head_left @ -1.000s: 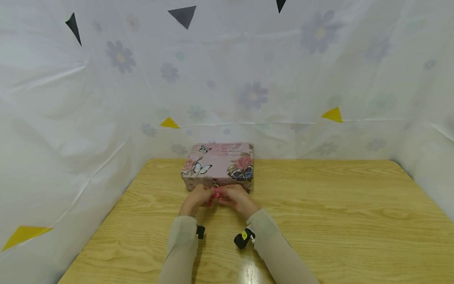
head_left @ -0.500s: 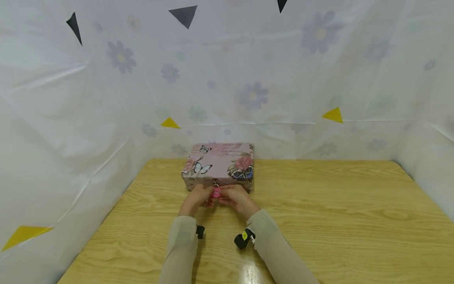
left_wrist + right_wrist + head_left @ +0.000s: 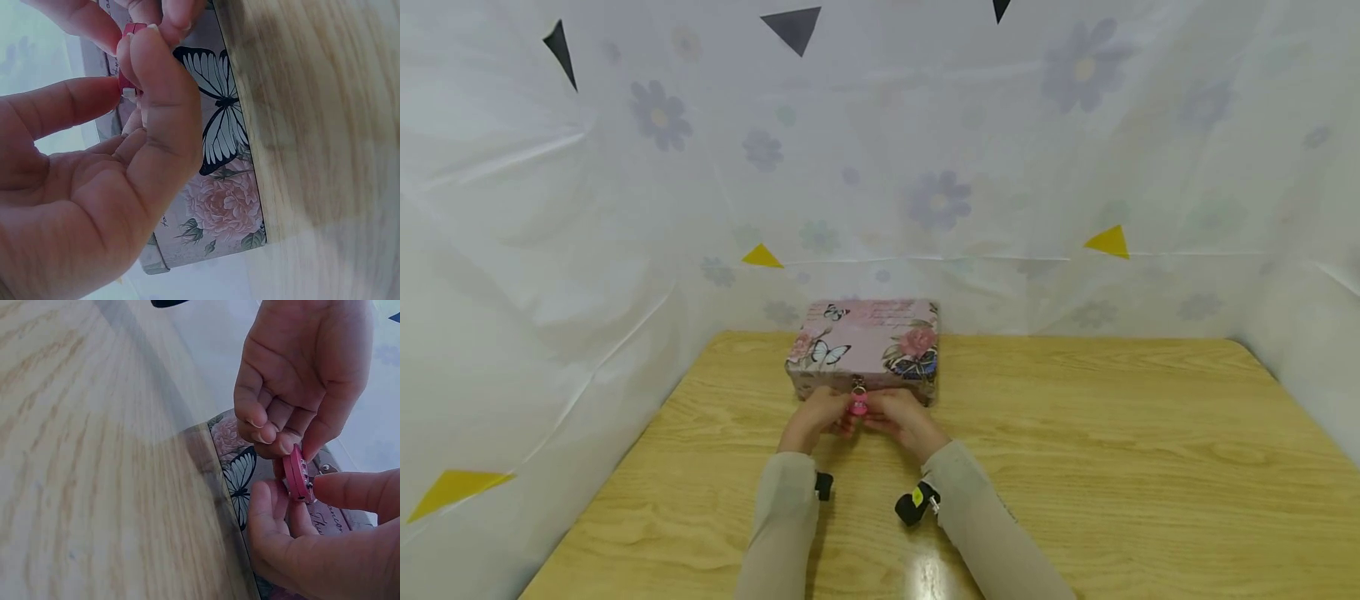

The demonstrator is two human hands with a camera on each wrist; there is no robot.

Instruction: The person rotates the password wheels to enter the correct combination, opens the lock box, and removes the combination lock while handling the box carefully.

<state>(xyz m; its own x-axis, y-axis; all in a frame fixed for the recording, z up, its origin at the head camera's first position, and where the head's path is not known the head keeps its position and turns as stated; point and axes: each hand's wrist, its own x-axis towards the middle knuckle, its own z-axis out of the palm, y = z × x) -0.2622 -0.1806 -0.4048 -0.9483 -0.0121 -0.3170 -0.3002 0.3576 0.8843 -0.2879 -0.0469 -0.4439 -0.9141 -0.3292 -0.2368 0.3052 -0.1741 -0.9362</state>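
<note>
A small pink combination padlock (image 3: 859,405) hangs by its shackle from the metal clasp at the front of a closed pink box (image 3: 868,346) with butterflies and roses. My left hand (image 3: 818,412) pinches the padlock from the left between thumb and fingers. From the right, my right hand (image 3: 904,417) holds it too, the thumb (image 3: 350,489) against the side with the number dials. The right wrist view has the dials along the padlock's edge (image 3: 295,475), too small to read. In the left wrist view, fingers cover much of the padlock (image 3: 125,81).
The box stands at the back left of a wood-grain table (image 3: 1075,442), near a white flowered sheet (image 3: 880,150) that hangs behind and at both sides. Black and yellow triangles are stuck on the sheet. A black wrist camera (image 3: 913,504) sits by the right cuff.
Both hands stay at the clasp with barely any movement. The padlock's pink face shows slightly more between the fingers than a second ago. The head view has shifted a little.
</note>
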